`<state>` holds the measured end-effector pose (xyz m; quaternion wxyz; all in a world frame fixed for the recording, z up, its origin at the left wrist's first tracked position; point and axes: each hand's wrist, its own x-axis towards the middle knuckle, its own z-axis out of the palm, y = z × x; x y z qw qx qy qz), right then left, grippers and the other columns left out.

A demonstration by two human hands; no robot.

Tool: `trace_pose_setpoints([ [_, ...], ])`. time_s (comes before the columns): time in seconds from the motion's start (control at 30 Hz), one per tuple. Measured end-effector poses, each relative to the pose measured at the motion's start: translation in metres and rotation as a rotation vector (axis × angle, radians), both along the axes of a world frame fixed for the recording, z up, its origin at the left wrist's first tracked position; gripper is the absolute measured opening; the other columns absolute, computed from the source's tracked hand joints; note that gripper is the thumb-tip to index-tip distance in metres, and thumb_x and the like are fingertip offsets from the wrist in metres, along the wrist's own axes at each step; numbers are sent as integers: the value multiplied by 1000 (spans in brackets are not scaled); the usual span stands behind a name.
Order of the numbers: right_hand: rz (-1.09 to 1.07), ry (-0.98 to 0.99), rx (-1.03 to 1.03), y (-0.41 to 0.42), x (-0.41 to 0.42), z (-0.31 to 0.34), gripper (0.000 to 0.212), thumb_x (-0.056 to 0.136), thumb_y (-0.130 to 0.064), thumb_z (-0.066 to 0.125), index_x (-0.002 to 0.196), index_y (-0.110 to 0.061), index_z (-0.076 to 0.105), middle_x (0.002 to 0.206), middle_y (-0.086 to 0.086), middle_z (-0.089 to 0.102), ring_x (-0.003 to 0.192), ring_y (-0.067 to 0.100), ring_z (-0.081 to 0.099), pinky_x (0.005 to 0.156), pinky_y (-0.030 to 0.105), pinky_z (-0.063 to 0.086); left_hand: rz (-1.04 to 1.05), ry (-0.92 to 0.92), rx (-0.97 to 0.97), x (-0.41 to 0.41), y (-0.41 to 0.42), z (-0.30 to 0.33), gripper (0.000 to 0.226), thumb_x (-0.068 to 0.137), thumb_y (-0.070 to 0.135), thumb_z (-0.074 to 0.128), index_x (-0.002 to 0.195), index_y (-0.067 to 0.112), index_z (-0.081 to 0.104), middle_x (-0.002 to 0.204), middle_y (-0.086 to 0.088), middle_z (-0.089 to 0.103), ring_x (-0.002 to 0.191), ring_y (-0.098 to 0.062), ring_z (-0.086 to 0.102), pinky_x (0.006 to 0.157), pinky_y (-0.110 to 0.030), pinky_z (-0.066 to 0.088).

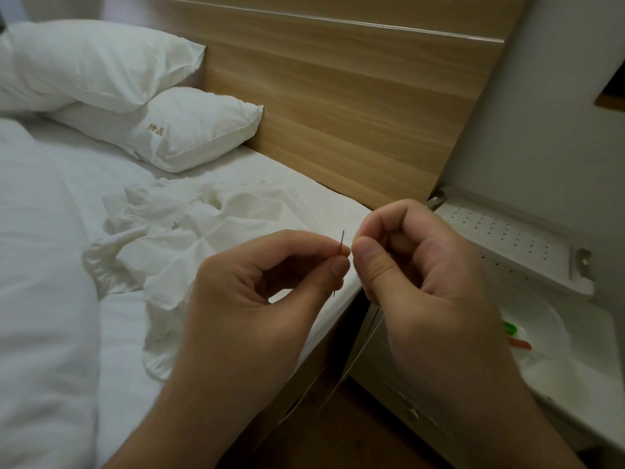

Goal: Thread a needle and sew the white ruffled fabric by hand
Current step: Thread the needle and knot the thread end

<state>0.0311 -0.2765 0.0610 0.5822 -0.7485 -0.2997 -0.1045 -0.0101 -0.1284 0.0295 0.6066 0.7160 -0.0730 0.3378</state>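
Needle upright in the head view, pinched between thumb and forefinger of the left hand, its eye end poking up above the fingertips and its point showing below them. The right hand sits just beside it, thumb and forefinger pressed together as if on a thread end; the thread itself is too fine to see at the pinch, though a pale strand seems to trail down below the hand. The fabric lies crumpled on the bed, behind and left of the hands, untouched.

Threading looks to be the step in hand. A frayed or limp tip would likely miss the eye, and any wobble of either hand would do the same. A loosened pinch could drop the needle past the mattress edge to the floor, where it would be hard to find.

The hands hover over that edge, between bed and nightstand. Open room lies above the sheet to the left; the headboard closes the far side.
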Motion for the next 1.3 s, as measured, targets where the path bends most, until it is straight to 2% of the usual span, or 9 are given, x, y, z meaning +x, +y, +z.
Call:
trace_pose_setpoints([
  [0.27,-1,16,14,1,0,0,10,97,-17,62,91,-24,65,73,3,65,59,15,56,51,33,48,-6,12,9,-1,-1,-1,18,87,7,83,98,21,82,85,7,81,82,-20,80,77,-33,66],
  [0.47,-9,11,15,0,-1,1,10,96,-17,62,90,-24,65,73,4,64,60,18,55,50,33,47,4,5,18,0,0,0,18,87,13,82,99,25,82,85,9,81,82,-18,80,76,-31,66],
  [0.6,-6,32,17,-1,-1,1,8,95,-22,61,89,-26,65,71,1,63,57,10,53,49,23,44,28,16,6,-1,0,0,17,87,9,85,97,22,82,82,10,81,80,-18,80,75,-28,65],
  [0.73,-11,60,57,-1,0,1,6,93,-25,63,88,-24,68,66,9,58,54,25,45,46,27,39,40,16,0,-1,0,1,18,86,8,83,97,22,82,82,11,80,79,-17,80,74,-25,64],
  [0.97,21,72,91,-1,1,0,8,94,-21,67,88,-23,70,64,14,55,52,32,40,43,30,35,32,9,-3,-2,0,2,17,87,9,85,97,22,82,82,10,80,79,-18,80,75,-27,64],
  [1.07,32,53,101,-1,0,2,7,93,-21,67,87,-23,71,63,13,56,49,27,41,42,28,35,23,19,-9,-2,0,1,17,87,7,86,97,21,83,82,8,81,80,-19,80,75,-29,65],
  [1.2,36,25,94,0,0,3,8,93,-19,69,87,-23,71,60,3,59,47,10,41,42,21,37,-17,22,-9,-4,1,0,18,88,4,84,98,18,83,85,3,82,82,-24,80,76,-37,67],
  [1.3,31,15,92,0,0,3,8,93,-18,70,86,-22,71,57,-1,56,46,7,40,41,19,35,-28,24,-9,-3,1,1,17,88,7,84,99,19,83,85,3,81,82,-24,80,76,-36,67],
])
